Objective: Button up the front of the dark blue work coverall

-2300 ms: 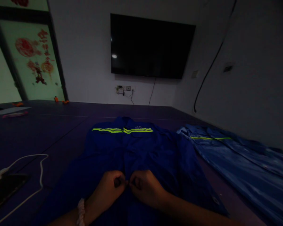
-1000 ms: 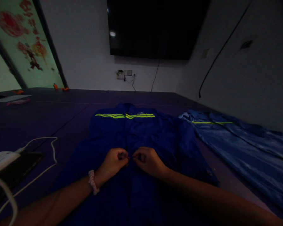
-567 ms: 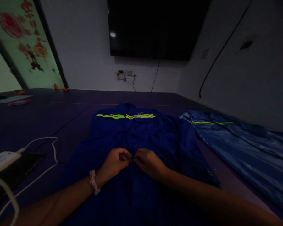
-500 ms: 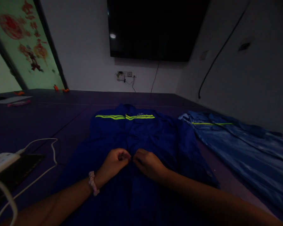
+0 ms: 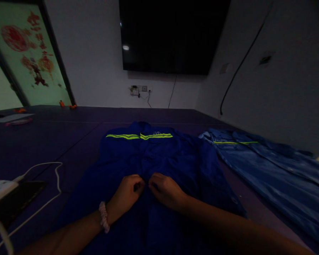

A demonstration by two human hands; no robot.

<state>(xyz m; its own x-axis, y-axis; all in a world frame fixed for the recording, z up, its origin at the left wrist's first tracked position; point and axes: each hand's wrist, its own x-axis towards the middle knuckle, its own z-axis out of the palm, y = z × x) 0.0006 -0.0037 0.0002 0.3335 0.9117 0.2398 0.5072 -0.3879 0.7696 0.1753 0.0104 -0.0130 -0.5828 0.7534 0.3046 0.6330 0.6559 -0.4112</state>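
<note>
A dark blue work jacket (image 5: 172,159) lies spread out, front up, with a yellow-green striped band across its chest. My left hand (image 5: 130,187), with a scrunchie (image 5: 104,216) around its wrist, is closed in a pinch at the front opening below the band. Just beside it my right hand (image 5: 164,187) is closed too, thumb and fingers pressed together on the same front edge. A small gap separates the two hands. The bit of cloth or fastener between the fingertips is too dark to make out.
To the right lies a lighter blue garment (image 5: 263,170) with a thin yellow line. At left a white charger (image 5: 1,189) with a white cable rests by a dark flat device (image 5: 23,196). A wall screen (image 5: 172,35) hangs beyond the purple floor (image 5: 79,129).
The view has tilted slightly, so everything sits a little lower. My left fingers have curled in more; both hands remain at the jacket's front opening.
</note>
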